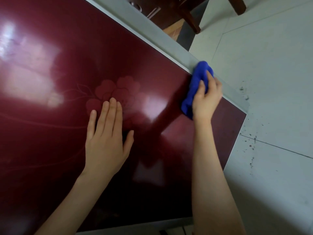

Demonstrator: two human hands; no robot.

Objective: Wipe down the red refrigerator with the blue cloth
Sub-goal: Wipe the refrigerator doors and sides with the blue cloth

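Observation:
The red refrigerator [71, 68] fills most of the head view, its glossy dark red door printed with a pale flower pattern and edged in grey. My right hand [205, 99] presses the bunched blue cloth [197, 82] against the door's right edge, where the red panel meets the grey side. My left hand [105, 134] lies flat on the door near the flower print, fingers spread slightly, holding nothing.
The grey side panel [152, 29] of the fridge runs diagonally along the door's edge. Beyond it is a pale tiled floor [271, 65] with dark specks of dirt. Brown wooden furniture legs [189, 16] stand at the top.

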